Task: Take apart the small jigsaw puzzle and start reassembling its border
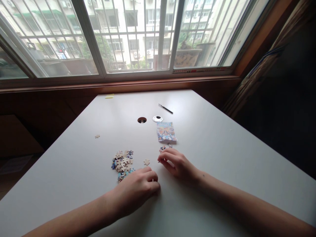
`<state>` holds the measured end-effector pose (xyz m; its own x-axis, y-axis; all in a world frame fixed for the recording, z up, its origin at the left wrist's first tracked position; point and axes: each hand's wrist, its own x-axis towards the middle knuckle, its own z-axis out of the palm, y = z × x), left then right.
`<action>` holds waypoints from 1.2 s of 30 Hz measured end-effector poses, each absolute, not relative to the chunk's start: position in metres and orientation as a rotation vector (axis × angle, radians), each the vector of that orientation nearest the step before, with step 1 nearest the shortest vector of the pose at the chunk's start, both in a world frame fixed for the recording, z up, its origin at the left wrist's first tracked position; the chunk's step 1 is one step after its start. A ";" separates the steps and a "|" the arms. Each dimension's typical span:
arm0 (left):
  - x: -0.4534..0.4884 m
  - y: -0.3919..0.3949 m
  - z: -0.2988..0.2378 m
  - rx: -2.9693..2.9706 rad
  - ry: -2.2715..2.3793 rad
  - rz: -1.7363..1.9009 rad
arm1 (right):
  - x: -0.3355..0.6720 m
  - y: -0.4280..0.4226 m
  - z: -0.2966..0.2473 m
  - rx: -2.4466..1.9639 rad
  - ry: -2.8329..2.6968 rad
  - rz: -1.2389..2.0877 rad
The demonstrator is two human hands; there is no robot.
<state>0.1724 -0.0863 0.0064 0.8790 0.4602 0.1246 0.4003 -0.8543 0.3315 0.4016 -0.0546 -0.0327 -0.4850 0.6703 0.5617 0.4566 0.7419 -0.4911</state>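
My left hand is low over the white table, its fingers curled together. A thin pale edge shows between thumb and forefinger, seemingly a jigsaw piece. Just beyond that hand lies a heap of jigsaw pieces, many with their plain beige backs up, others blue and coloured. One loose beige piece sits between the heap and my right hand. The right thumb and forefinger meet in a pinch; whatever they hold is too small to name. Past the right fingertips is a small group of coloured pieces, partly covered by the hand.
A colourful printed packet lies beyond my right hand. Farther back are a round cable hole, its metal cover and a black pen. A lone piece lies left; a yellow note marks the far edge.
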 end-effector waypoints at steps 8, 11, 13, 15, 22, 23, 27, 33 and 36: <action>0.171 -0.082 0.013 2.795 0.790 0.208 | 0.403 -0.054 -0.035 -0.858 -2.180 0.364; 0.166 -0.075 0.015 2.740 0.854 0.190 | 0.403 -0.055 -0.033 -0.863 -2.185 0.363; 0.164 -0.072 0.015 2.734 0.856 0.198 | 0.402 -0.055 -0.033 -0.860 -2.183 0.363; 0.163 -0.071 0.015 2.743 0.835 0.256 | 0.403 -0.055 -0.033 -0.860 -2.179 0.370; 0.167 -0.073 0.022 2.408 0.810 0.640 | 0.403 -0.055 -0.033 -0.889 -2.170 0.378; 0.168 -0.073 0.023 2.337 0.831 0.678 | 0.403 -0.055 -0.032 -0.891 -2.171 0.375; 0.172 -0.078 0.021 2.179 0.811 0.627 | 0.403 -0.055 -0.031 -0.882 -2.167 0.365; 0.179 -0.092 0.006 2.204 0.649 0.500 | 0.402 -0.055 -0.031 -0.868 -2.151 0.373; 0.179 -0.089 0.014 1.959 0.734 0.646 | 0.402 -0.055 -0.033 -0.874 -2.162 0.382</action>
<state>0.1791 -0.0889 0.0136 0.6848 0.7144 0.1440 0.2339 -0.4026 0.8850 0.4024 -0.0548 -0.0328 -0.4775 0.6928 0.5404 0.4657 0.7211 -0.5130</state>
